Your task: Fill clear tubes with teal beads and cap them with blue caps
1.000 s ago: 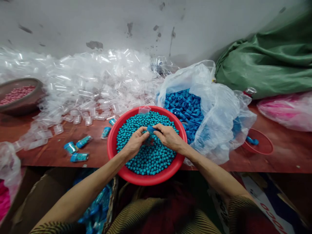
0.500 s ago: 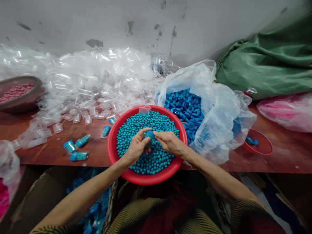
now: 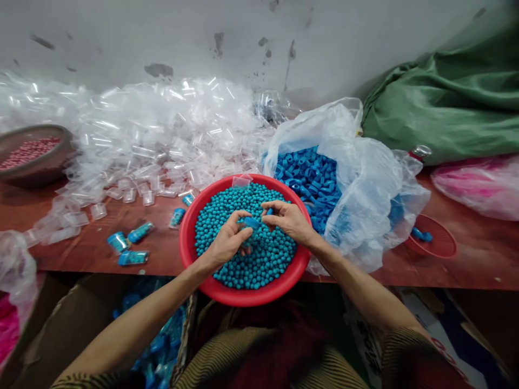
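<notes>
Blue cap [image 3: 252, 222], one: pinched in my left hand [image 3: 230, 236], lying roughly left to right. Blue piece [image 3: 270, 212], one: pinched in my right hand [image 3: 290, 220], just right, slightly far.

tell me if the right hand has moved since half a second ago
Yes: judged against the red basin, the right hand has shifted a little right and toward the far side, away from the left hand.
</notes>
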Available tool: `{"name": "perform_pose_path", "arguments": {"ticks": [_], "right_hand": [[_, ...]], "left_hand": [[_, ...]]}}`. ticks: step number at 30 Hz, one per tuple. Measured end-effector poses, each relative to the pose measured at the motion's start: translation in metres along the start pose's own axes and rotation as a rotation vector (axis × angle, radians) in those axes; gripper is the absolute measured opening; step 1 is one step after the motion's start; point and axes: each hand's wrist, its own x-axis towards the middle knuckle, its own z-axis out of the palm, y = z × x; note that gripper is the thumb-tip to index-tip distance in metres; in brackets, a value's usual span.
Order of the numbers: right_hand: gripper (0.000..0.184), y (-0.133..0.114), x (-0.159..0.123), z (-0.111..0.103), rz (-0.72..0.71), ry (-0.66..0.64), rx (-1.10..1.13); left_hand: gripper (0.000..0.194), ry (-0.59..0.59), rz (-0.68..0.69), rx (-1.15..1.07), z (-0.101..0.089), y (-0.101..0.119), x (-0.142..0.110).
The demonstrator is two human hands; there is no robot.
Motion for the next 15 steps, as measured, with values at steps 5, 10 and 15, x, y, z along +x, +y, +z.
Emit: {"name": "perform_pose_path", "arguments": {"ticks": [5,10,15], "right_hand": [[0.044,-0.006,-0.006,0.017,-0.155,0.033,-0.291],[0.082,-0.011,-0.019,0.027,-0.281,-0.128,-0.669],[0.091,-0.01,-0.023,0.039,-0.255,-0.084,-0.936]], "left_hand": [[0.05,0.077,0.037,0.107,0.009,0.0,-0.001],[0.053,0.143,0.156,0.074,0.013,0.0,-0.003],[0.046,0.162,0.156,0.038,0.015,0.001,-0.002]]}}
